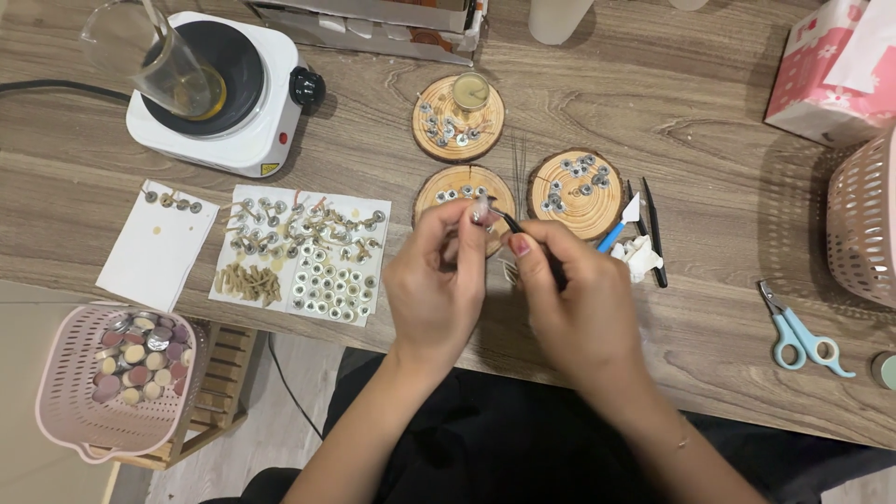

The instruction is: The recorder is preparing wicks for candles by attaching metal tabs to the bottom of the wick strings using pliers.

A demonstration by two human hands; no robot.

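Black tweezers point(511, 224) in right hand point(574, 303) meet left hand's point(437, 285) pinched fingertips point(481, 213).

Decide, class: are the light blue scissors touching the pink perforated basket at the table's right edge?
Apart. The head view shows bare wooden table between the light blue scissors and the pink perforated basket.

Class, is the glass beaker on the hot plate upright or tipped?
Tipped: the glass beaker leans on the hot plate, its yellowish liquid pooled low.
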